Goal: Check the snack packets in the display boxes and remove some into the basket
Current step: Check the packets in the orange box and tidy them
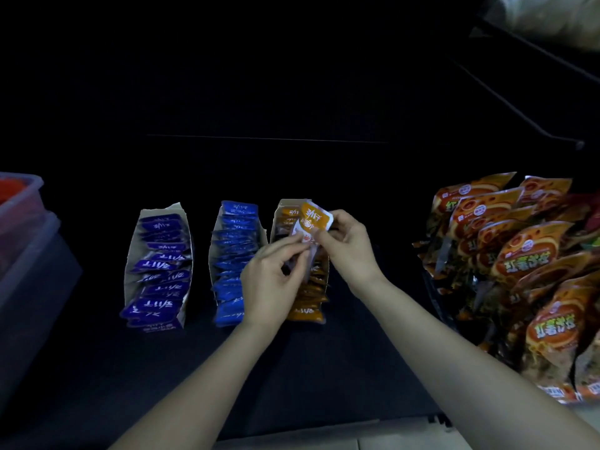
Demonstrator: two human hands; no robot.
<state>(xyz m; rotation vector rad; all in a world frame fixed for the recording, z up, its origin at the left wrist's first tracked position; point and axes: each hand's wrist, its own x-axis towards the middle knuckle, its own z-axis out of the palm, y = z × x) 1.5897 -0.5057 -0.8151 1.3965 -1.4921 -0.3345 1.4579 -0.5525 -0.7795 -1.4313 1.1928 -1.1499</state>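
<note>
Three open display boxes stand side by side on a dark surface: one of dark blue packets (159,264), one of brighter blue packets (235,261), and one of orange packets (308,297). Both my hands hold one orange packet (314,219) upright above the orange box. My left hand (276,277) pinches its lower clear end. My right hand (349,245) pinches its right side and lower edge. A translucent plastic basket (22,203) with something red inside sits at the far left.
A pile of large orange snack bags (519,271) fills the right side. Behind the boxes the surface is dark and details are hidden. A pale edge (292,440) runs along the bottom, near me.
</note>
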